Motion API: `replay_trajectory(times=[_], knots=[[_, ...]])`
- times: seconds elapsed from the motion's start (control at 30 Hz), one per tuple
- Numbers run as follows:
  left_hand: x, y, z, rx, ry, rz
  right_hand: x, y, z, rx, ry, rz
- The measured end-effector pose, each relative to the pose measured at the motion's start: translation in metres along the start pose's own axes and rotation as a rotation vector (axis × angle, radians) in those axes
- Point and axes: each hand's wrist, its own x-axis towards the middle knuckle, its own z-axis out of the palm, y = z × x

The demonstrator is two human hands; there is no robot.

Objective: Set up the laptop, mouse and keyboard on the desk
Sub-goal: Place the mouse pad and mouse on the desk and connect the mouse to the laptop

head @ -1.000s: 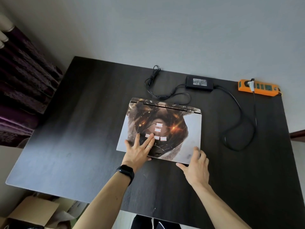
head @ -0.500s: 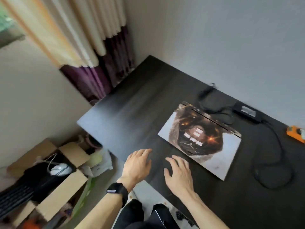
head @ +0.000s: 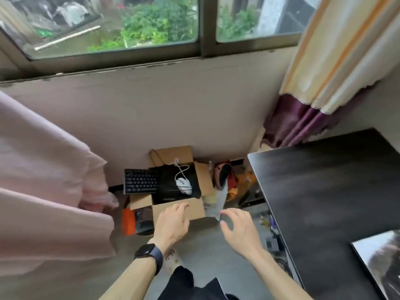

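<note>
An open cardboard box stands on the floor below the window. A white mouse with a coiled cable lies inside it on something black. A black keyboard rests on the box's left side. My left hand, with a dark watch on the wrist, hovers empty over the box's near wall, fingers apart. My right hand hangs empty to its right, fingers spread. The closed laptop, with its printed lid, lies on the dark desk at the lower right edge.
A pink cloth hangs at the left. An orange and black object sits left of the box. Shoes and small clutter lie between box and desk. Purple and cream curtains hang above the desk's far corner.
My view has swung left from the desk to the floor box. Both hands have left the laptop and now reach toward the box.
</note>
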Motion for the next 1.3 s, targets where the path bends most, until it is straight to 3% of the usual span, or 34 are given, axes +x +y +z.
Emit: replay_trajectory(times=[0.23, 0.4, 0.63, 0.87, 0.97, 1.13, 1.3], knots=[[0.014, -0.112, -0.032, -0.064, -0.005, -0.191, 0.057, -0.082, 0.053, 0.009, -0.217, -0.006], [0.028, -0.151, -0.038, -0.118, -0.019, -0.262, 0.09, -0.098, 0.082, 0.005, -0.311, 0.052], [0.092, -0.187, -0.003, -0.277, -0.076, -0.365, 0.175, -0.07, 0.147, 0.017, -0.409, 0.138], [0.191, -0.199, 0.071, -0.334, -0.203, -0.314, 0.295, -0.018, 0.233, -0.014, -0.4, 0.24], [0.244, -0.201, 0.098, -0.372, -0.153, -0.294, 0.339, 0.002, 0.269, -0.061, -0.42, 0.252], [0.311, -0.212, 0.125, -0.393, -0.011, -0.419, 0.395, 0.021, 0.31, -0.077, -0.425, 0.336], [0.33, -0.226, 0.139, -0.247, 0.033, -0.462, 0.423, 0.039, 0.343, -0.133, -0.55, 0.318]])
